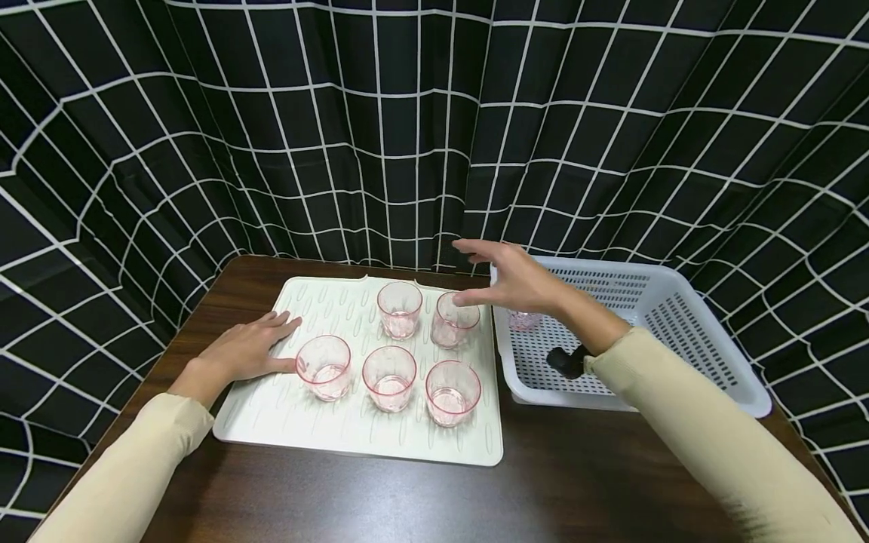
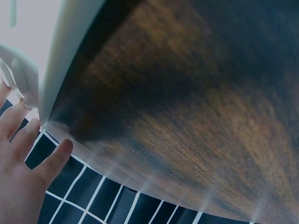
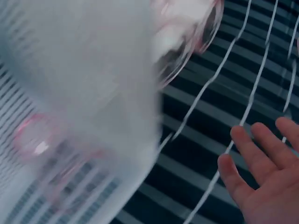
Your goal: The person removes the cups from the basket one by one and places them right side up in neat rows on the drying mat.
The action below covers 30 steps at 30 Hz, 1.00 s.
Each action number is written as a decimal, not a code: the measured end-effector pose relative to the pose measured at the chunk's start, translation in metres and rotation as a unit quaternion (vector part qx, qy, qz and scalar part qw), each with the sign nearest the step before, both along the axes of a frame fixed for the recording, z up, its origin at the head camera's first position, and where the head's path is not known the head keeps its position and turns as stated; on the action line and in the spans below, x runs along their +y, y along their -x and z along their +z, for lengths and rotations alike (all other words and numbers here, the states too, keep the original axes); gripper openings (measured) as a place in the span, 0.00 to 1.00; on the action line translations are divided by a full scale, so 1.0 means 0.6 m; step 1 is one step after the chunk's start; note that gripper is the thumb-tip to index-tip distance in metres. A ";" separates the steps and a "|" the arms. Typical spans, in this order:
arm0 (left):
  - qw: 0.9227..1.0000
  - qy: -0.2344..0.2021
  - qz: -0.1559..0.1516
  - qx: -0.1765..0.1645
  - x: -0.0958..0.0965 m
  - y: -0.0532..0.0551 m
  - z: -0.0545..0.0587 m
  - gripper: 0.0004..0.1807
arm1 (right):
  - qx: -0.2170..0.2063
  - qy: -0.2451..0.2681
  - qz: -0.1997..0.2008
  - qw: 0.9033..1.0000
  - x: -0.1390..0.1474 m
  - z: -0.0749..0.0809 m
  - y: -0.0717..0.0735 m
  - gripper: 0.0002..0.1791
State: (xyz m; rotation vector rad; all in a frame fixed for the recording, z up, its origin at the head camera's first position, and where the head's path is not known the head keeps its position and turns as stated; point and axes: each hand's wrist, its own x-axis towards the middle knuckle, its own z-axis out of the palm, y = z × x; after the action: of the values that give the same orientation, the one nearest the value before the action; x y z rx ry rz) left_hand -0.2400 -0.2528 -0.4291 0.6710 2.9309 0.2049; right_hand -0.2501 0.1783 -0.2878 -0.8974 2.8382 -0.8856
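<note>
Several clear pink-rimmed glasses stand upright on a white drying mat (image 1: 271,415) in the head view: two behind, including the back right glass (image 1: 451,332), and three in front. My left hand (image 1: 241,348) rests on the mat's left side with fingers spread, its thumb right at the front left glass (image 1: 326,369). Above the left rim of a white basket (image 1: 740,377), my right hand (image 1: 519,283) is raised with thumb and fingers apart, holding nothing. Its thumb overlaps the back right glass in this view. Inside the basket, partly behind that hand, lies another pink-rimmed glass (image 3: 35,135).
Mat and basket sit side by side on a dark wooden table (image 1: 326,494). Behind and around them hangs a black curtain (image 1: 380,128) with a white grid. A small black device (image 1: 566,363) is at my right wrist, over the basket.
</note>
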 end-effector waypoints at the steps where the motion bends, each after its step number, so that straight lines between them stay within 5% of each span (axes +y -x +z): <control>1: 1.000 0.000 0.000 -0.001 0.001 0.000 0.000 0.52 | -0.007 -0.001 -0.013 1.000 0.017 -0.004 0.005 0.47; 13: 1.000 0.007 -0.001 0.008 0.000 0.006 -0.009 0.53 | -0.082 -0.038 -0.115 0.989 0.170 -0.068 0.035 0.47; 22: 1.000 0.011 0.001 0.004 0.000 0.005 -0.007 0.52 | -0.129 -0.066 -0.124 0.982 0.195 -0.102 0.043 0.49; 30: 1.000 0.006 0.004 0.002 0.000 0.004 -0.005 0.52 | -0.113 -0.087 -0.116 0.983 0.187 -0.110 0.047 0.45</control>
State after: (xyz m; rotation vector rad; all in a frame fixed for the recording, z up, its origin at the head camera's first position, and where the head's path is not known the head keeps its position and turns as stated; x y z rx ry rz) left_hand -0.2424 -0.2526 -0.4323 0.6581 2.9361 0.1856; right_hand -0.2781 0.2904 -0.3538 -0.4220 2.8008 -0.6905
